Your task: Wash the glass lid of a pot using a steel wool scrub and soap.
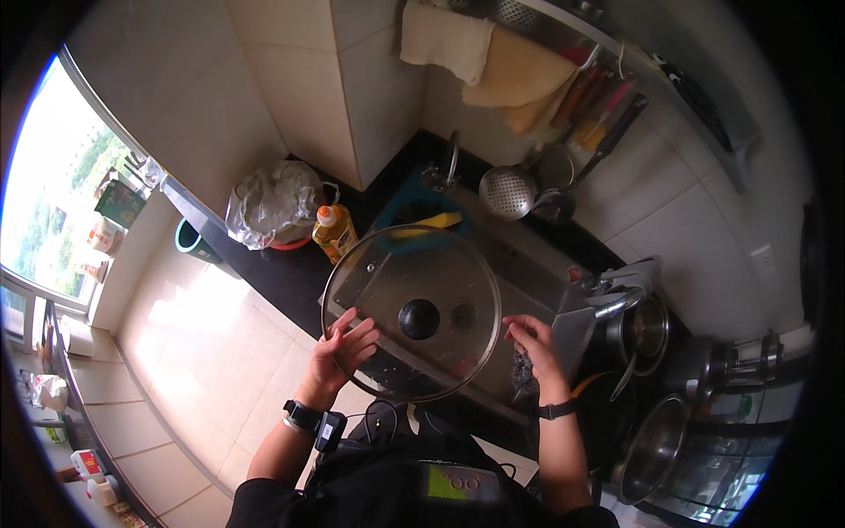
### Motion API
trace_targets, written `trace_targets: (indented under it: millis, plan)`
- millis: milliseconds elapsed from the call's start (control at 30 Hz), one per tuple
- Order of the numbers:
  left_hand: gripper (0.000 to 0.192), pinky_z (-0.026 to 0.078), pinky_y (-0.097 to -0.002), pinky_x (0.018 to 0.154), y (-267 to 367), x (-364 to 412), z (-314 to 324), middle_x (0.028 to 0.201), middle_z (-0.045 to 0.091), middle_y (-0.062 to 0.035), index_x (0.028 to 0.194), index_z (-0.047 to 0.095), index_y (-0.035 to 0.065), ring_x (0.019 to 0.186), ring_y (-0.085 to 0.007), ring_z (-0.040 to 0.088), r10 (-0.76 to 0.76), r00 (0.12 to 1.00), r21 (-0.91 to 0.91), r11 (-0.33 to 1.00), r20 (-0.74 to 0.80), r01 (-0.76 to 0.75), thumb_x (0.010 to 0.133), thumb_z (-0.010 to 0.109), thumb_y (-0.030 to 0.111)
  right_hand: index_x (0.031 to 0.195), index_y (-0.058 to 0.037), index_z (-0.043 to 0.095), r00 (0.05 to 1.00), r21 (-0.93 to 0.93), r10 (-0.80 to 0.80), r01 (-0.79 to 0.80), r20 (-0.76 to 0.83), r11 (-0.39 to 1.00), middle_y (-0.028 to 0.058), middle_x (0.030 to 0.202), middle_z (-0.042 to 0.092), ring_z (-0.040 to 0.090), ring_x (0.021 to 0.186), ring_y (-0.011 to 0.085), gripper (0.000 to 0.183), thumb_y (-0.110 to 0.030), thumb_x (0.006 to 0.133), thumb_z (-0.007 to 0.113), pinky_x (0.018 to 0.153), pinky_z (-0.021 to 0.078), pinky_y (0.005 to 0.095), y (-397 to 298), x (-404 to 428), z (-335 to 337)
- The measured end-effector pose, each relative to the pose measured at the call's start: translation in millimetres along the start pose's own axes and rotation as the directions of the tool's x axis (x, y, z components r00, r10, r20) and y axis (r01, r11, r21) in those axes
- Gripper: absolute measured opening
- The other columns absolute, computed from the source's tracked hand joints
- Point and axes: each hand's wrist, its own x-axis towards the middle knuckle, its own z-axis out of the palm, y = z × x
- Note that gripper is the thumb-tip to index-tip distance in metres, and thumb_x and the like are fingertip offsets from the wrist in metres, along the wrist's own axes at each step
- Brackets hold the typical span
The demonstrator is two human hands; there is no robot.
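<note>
A round glass pot lid (389,280) with a black knob (419,319) and a metal rim is held over the sink (528,264). My left hand (343,350) grips its left edge, fingers over the rim. Water drops show on the glass. On the other side, my right hand (533,346) holds a dark steel-wool scourer (521,373) beside the lid's right rim. Through and beyond the glass, a blue basin (396,201) with a yellow item (429,225) sits under the faucet (453,158).
A bottle of yellow dish soap (335,234) and a plastic-covered bowl (274,204) stand on the dark counter at the left. Ladles and a skimmer (507,191) lean behind the sink. Metal pots (643,327) and a steel bowl (653,449) crowd the right side.
</note>
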Motion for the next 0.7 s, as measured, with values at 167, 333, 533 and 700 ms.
trace_targets:
  millis: [167,333,533,700]
  plan:
    - [0.062,0.051,-0.0471,0.098,2,-16,-29,0.135,0.055,-0.0237,0.144,0.041,0.0060,0.120,-0.0394,0.058,0.007,0.999,0.023,1.000,-0.052,-0.006,0.091,0.067,0.023,0.109,-0.0032,0.059,0.995,0.075,0.053,-0.047,-0.085,0.996,0.0050,0.092,0.062,0.057,0.078,0.0095,0.027,-0.006,0.083,0.064,0.058,0.0397,0.0216,18,26,0]
    - [0.066,0.051,-0.0467,0.099,3,-33,-53,0.136,0.055,-0.0235,0.145,0.038,0.0063,0.120,-0.0387,0.058,0.026,0.976,0.109,0.994,-0.216,-0.003,0.090,0.068,0.026,0.115,-0.0068,0.050,0.996,-0.121,-0.078,0.071,-0.049,0.990,0.0086,0.098,0.060,0.058,0.091,0.0158,0.046,0.002,0.071,0.057,0.074,0.0454,0.0259,43,71,9]
    - [0.070,0.048,-0.0476,0.102,1,-37,-72,0.139,0.051,-0.0240,0.147,0.036,0.0055,0.123,-0.0386,0.056,0.020,0.964,0.109,0.994,-0.266,0.010,0.089,0.070,0.026,0.117,-0.0056,0.045,1.000,-0.647,-0.006,0.000,-0.006,0.763,0.0180,0.104,0.060,0.060,0.099,0.0375,0.044,-0.003,0.075,0.061,0.089,0.0468,0.0425,146,132,4]
    - [0.076,0.046,-0.0478,0.103,-3,-38,-92,0.141,0.049,-0.0246,0.148,0.034,0.0052,0.124,-0.0380,0.056,0.017,0.978,0.085,0.996,-0.207,0.000,0.087,0.072,0.029,0.129,-0.0067,0.046,0.999,-0.726,-0.014,0.038,0.039,0.686,0.0205,0.117,0.061,0.060,0.105,0.0360,0.057,-0.017,0.080,0.074,0.090,0.0470,0.0444,168,148,6]
